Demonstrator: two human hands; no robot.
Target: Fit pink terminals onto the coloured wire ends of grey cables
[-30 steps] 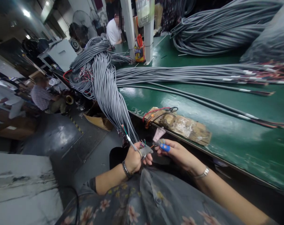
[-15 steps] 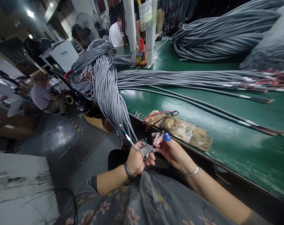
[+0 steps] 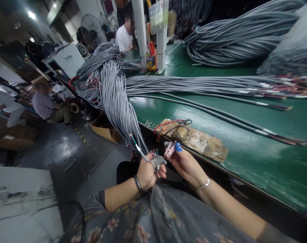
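Note:
My left hand (image 3: 146, 173) is closed around the end of a grey cable (image 3: 157, 161) whose thin coloured wires fan out at the tip. That cable comes from a thick hanging bundle of grey cables (image 3: 116, 101). My right hand (image 3: 184, 161) pinches a small blue-handled tool (image 3: 172, 147) with pale pink jaws, held right at the wire ends. Both hands are in front of my lap, just below the edge of the green table (image 3: 219, 125).
A worn cardboard pad (image 3: 196, 139) with red and black wires lies at the table's edge. Long grey cables (image 3: 206, 86) stretch across the table, and coils (image 3: 234, 33) pile at the back. Other people sit at the left and the far back.
My right hand has risen slightly and turned the tool up, so its pink jaws now meet the wire ends. The left hand has stayed on the cable.

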